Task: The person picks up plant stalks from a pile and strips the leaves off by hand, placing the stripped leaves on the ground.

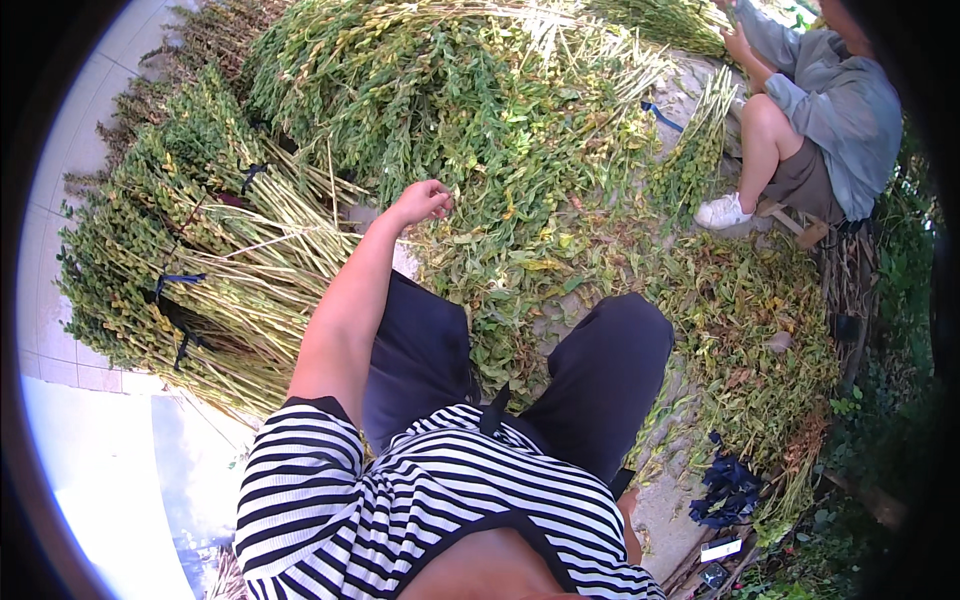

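Note:
My left hand is stretched forward over the leafy stalks, its fingers loosely curled and nothing seen in them. Beside it a large heap of cut green seed-bearing stalks reaches to the top of the view. Tied bundles of the same plants lie to the left, bare stems towards me, bound with dark strips. Loose leaves are scattered between and beyond my knees. Only part of my right hand shows low beside my hip, next to a small dark object; my body hides the rest.
At the upper right a co-worker sits on a low wooden stool, hands at some stalks. A small bunch and a blue strip lie near them. Dark blue cloth strips and a white box are at lower right, beside green undergrowth.

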The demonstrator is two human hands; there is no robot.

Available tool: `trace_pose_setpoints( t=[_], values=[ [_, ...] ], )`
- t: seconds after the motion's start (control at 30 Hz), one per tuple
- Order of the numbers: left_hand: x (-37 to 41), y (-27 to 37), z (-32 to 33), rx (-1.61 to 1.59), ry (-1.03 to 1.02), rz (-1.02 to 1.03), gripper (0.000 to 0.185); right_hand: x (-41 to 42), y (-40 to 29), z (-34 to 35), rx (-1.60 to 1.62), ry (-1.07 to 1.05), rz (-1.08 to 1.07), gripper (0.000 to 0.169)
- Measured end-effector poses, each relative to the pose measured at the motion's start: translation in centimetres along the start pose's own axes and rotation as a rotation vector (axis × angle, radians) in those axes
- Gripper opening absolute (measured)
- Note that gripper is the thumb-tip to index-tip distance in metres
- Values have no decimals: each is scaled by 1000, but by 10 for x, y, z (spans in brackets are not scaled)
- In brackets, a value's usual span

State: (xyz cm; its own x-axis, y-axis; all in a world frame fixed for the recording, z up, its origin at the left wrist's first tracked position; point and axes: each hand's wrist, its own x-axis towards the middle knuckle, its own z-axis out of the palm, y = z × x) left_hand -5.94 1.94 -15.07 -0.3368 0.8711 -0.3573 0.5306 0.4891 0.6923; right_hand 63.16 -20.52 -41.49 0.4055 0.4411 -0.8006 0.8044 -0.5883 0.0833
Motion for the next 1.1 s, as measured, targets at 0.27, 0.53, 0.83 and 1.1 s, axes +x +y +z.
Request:
trace_pose_setpoints(
  t=[0.27,0.53,0.83,1.1],
  values=[
    [-5,11,14,234,-275,-1,24,128,-11,-31,-58,-197,-316,31],
    [61,8,62,445,-7,130,27,-132,-298,-325,253,466,-1072,33],
    [136,59,132,290,103,92,44,-332,-456,-310,137,745,-1788,22],
    [204,35,146,430,42,-84,47,-316,-442,-289,-708,203,-1688,41]
  ],
)
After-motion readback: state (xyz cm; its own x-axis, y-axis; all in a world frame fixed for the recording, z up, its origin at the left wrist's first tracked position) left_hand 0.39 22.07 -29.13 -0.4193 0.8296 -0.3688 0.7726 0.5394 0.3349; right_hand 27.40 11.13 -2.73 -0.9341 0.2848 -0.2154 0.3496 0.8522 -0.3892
